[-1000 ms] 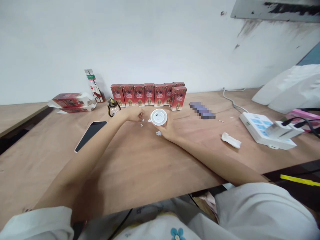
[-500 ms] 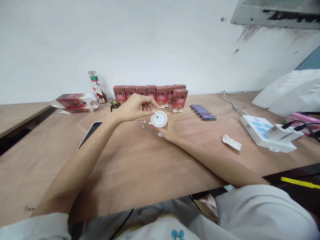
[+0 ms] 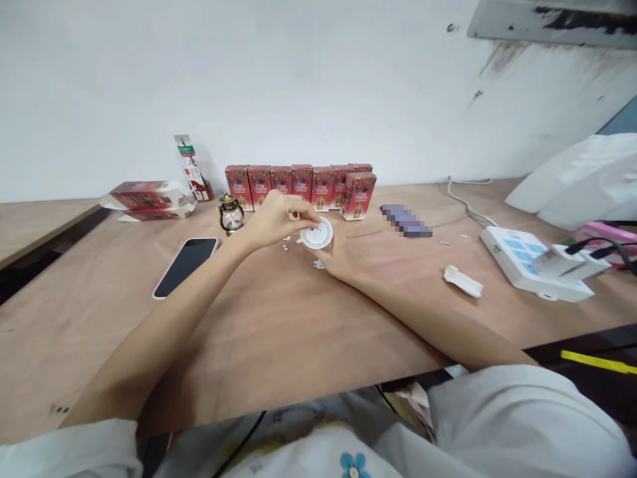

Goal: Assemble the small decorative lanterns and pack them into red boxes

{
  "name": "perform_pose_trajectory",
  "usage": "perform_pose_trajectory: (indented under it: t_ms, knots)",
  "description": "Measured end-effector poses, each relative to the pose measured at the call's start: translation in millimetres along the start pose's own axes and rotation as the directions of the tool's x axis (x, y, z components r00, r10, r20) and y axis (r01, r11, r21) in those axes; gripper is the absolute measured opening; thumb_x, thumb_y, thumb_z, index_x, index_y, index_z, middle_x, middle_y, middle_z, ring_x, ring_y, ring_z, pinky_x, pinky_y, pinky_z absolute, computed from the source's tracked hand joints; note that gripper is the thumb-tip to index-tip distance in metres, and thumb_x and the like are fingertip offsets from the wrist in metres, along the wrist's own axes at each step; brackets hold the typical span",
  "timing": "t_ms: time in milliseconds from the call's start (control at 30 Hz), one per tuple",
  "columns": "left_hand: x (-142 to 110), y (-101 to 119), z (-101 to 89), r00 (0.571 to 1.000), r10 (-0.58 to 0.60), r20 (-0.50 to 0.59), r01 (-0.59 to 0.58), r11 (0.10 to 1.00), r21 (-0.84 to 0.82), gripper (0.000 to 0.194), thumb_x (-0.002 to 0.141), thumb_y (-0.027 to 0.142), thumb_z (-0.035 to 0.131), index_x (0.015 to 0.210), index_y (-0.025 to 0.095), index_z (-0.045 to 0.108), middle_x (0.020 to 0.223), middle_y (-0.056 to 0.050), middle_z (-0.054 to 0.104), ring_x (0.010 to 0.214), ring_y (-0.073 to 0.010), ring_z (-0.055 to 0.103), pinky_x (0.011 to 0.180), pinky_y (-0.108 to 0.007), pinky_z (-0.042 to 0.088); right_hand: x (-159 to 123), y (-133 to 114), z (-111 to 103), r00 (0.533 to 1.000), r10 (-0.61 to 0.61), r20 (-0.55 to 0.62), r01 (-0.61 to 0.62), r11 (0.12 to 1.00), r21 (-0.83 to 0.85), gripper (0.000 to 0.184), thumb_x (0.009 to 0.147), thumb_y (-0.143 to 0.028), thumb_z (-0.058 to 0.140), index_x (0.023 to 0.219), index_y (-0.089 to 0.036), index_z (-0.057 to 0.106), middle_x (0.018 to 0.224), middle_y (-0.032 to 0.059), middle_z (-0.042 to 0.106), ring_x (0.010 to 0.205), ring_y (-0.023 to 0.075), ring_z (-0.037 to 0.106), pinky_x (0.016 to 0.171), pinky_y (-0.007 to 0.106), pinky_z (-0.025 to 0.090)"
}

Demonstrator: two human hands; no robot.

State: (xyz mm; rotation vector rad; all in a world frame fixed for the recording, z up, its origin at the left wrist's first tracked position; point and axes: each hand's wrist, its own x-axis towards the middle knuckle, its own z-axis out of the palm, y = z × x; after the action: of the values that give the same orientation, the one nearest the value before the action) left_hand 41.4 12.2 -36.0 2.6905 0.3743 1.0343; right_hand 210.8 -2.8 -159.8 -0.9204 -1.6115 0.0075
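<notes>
My right hand (image 3: 336, 255) holds a small round white disc (image 3: 317, 234) above the wooden table (image 3: 279, 318), fingers curled under its rim. My left hand (image 3: 277, 218) hovers at the disc's left edge with fingertips pinched together on something too small to make out. Tiny white bits (image 3: 285, 247) lie on the table below the hands, and another small white piece (image 3: 318, 265) sits by my right wrist. A little black and gold lantern (image 3: 230, 214) stands just left of my left hand.
A row of red boxes (image 3: 298, 184) lines the wall behind the hands. A phone (image 3: 185, 266) lies face up at the left. Flattened red cartons (image 3: 146, 198) and a bottle (image 3: 192, 172) sit far left. A white power strip (image 3: 532, 259) and crumpled white paper (image 3: 462, 281) are at right.
My left hand lifted off the table by the tiny bits and came up to the disc's left edge, fingers pinched. The right hand kept holding the disc in place.
</notes>
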Motion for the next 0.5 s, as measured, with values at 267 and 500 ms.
perform_pose_trajectory:
  t_ms: [267, 500]
  knots:
    - [1, -6, 10.9, 0.99, -0.059, -0.128, 0.044, 0.992, -0.118, 0.014, 0.077, 0.033, 0.069, 0.073, 0.02, 0.073, 0.074, -0.003, 0.069, 0.069, -0.0134, 0.054, 0.062, -0.026, 0.042, 0, -1, 0, 1.0, 0.024, -0.009, -0.024, 1.0, 0.011, 0.043, 0.08, -0.048, 0.063, 0.113, -0.023, 0.051, 0.104, 0.0078, 0.061, 0.104, 0.0261, 0.057, 0.092, 0.046, 0.048]
    - [-2, -11, 16.1, 0.983, -0.14, -0.122, 0.126, 0.985, -0.118, 0.011, 0.075, 0.033, 0.072, 0.075, 0.022, 0.074, 0.065, -0.001, 0.064, 0.065, -0.013, 0.047, 0.06, -0.027, 0.037, 1, 0, 0, 1.0, 0.017, -0.005, -0.017, 1.0, 0.024, 0.043, 0.081, -0.048, 0.062, 0.114, -0.024, 0.05, 0.104, 0.0078, 0.061, 0.103, 0.0259, 0.058, 0.092, 0.047, 0.048]
